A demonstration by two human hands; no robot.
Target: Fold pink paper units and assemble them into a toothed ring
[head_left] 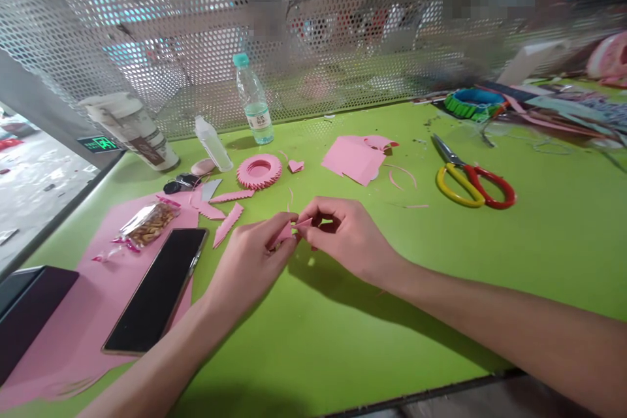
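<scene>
small pink paper (pixel 283 234): in the head view, held up at the centre of the frame, between the fingertips of both hands; pink shows at each pinch, and i cannot tell whether it is one folded piece or two.
long axis: seems to run across the frame, lower left to upper right, from one pinch toward the other; folds partly hidden by fingers.
left hand (pixel 257 238): just left of centre, thumb and forefinger closed narrowly on the small pink paper.
right hand (pixel 350 235): just right of centre, fingertips pinched on the paper's right-hand part, other fingers curled.
nearer hand: neither; both touch it, fingertips almost meeting.
green table (pixel 274 346): beneath the hands, their shadow falling to the lower right.
toothed pink ring (pixel 259 172): above the left hand, well apart from it, with the pink heart (pixel 296 166) just to its right.
jagged pink strip (pixel 228 225): near the left hand, on its left.
cut pink sheet (pixel 355 157): above the right hand, lying flat.
scissors (pixel 463 166): right of the frame, blades toward the upper left, red and yellow handles toward the lower right.
phone (pixel 157 290): lower left, resting on pink sheets (pixel 98 297), near the left forearm.
</scene>
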